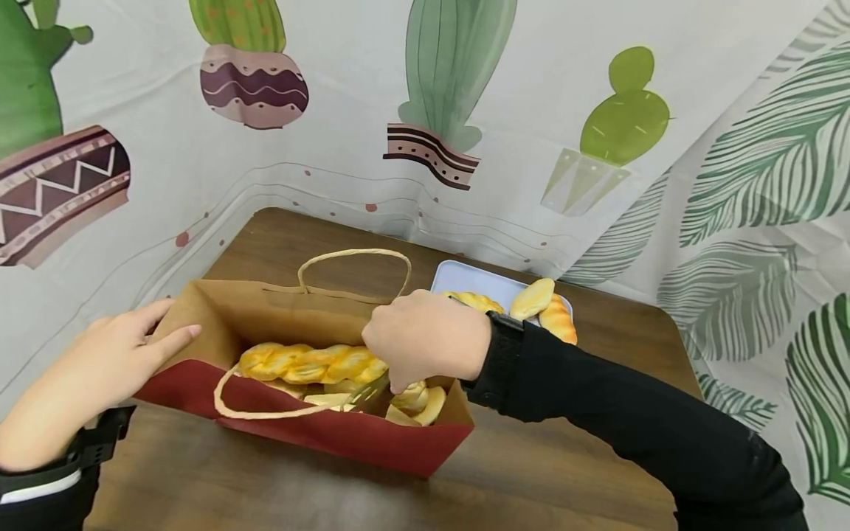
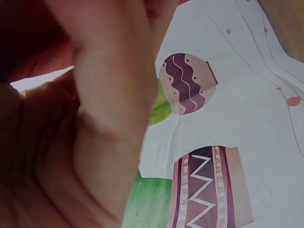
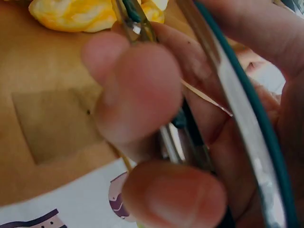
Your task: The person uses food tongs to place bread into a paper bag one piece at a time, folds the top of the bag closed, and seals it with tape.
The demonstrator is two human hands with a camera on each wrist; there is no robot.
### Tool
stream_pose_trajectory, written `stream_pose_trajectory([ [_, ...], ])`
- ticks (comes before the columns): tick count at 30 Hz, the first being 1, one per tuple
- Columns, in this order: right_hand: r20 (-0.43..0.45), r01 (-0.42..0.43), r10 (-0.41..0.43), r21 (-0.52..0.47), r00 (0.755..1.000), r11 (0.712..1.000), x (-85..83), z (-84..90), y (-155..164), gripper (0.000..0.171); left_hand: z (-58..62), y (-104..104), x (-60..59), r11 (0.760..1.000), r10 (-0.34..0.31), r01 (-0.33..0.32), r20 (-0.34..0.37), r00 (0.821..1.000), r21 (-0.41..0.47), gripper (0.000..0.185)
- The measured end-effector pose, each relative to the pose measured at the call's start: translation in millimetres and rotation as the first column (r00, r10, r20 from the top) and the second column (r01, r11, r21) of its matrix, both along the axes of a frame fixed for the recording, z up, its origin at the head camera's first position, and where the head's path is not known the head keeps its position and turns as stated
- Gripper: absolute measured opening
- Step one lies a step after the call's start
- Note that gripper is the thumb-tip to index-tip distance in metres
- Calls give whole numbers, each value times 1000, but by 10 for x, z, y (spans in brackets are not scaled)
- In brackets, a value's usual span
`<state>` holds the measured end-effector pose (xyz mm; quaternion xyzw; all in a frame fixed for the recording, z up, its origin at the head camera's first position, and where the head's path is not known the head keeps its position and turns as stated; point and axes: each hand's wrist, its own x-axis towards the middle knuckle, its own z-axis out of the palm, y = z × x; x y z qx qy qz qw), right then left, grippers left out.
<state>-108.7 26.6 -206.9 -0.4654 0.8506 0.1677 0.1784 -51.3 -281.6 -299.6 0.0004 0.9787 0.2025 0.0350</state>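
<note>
Two rolls (image 1: pixel 544 306) on tray (image 1: pixel 465 279), bag (image 1: pixel 319 435) nearby

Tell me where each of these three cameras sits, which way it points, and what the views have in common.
Head: worn on the head, looking forward and down at the paper bag of bread on the table; both hands and sleeves show, left hand at the bag's end, right hand over its mouth.
Left wrist: at the left hand, facing the cactus-print cloth; palm and fingers fill it.
Right wrist: at the right hand, facing into the bag; fingers grip metal tongs.
Shared: braided bread in head and right-wrist views; cloth in all three.
</note>
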Motion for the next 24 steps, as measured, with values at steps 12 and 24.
stream_pose_trajectory([
  [12, -66, -184, 183, -18, 981, 983, 197, -186, -145, 25, -2, -15, 18, 1000, 8, -8, -11, 1000, 20, 60],
  [24, -21, -140, 141, 57, 990, 989, 211, -115, -125, 14, -58, -97, 5, 1000, 13, -13, 20, 1000, 20, 68],
])
